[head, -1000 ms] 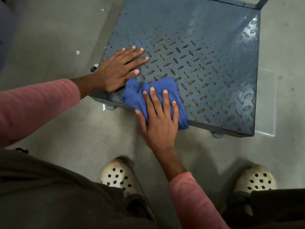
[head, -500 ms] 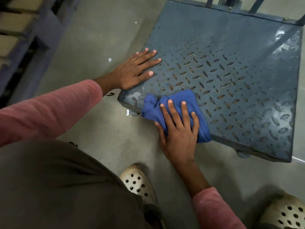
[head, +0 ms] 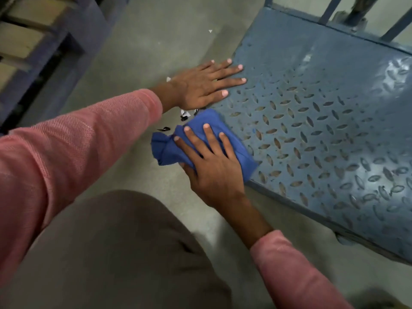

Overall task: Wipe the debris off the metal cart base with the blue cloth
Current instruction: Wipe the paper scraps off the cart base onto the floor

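Slid leftward, one blue cloth (head: 168,149) under right hand (head: 214,168) overhangs cart base (head: 323,130).

A blue frame (head: 73,25) holding pale wooden boards (head: 24,39) stands at upper left on the grey concrete floor (head: 142,41), where a small white scrap (head: 210,31) lies

No readable text anywhere (labels, numbers, signs).
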`<control>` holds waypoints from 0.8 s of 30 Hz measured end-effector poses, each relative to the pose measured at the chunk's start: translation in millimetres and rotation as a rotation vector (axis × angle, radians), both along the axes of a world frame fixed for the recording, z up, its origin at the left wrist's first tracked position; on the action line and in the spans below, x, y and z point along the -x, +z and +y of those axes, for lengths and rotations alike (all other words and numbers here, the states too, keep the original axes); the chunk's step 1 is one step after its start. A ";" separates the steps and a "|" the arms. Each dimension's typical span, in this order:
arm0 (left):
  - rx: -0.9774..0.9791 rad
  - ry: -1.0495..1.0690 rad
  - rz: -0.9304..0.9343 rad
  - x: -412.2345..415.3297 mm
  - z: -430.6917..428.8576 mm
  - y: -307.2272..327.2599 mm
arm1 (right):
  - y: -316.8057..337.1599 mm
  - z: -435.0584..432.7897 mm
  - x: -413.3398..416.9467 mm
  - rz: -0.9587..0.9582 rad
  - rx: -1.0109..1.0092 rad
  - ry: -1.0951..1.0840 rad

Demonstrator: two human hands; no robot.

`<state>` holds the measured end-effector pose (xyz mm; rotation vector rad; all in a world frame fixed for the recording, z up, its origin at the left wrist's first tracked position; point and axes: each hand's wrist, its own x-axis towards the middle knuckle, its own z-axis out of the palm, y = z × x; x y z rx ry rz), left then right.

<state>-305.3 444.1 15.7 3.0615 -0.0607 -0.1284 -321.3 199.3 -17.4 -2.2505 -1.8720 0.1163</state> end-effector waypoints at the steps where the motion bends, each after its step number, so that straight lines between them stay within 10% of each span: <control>1: 0.008 -0.001 -0.004 0.5 0.1 -1.0 | 1.3 9.2 -1.3 -0.004 0.012 0.027; 14: 0.108 0.033 -0.101 5.0 1.0 -15.4 | 15.2 -83.7 -60.9 -0.159 0.167 0.178; 24: 0.048 0.054 -0.096 8.8 -5.7 -11.6 | 11.3 20.1 -31.5 -0.184 0.160 0.343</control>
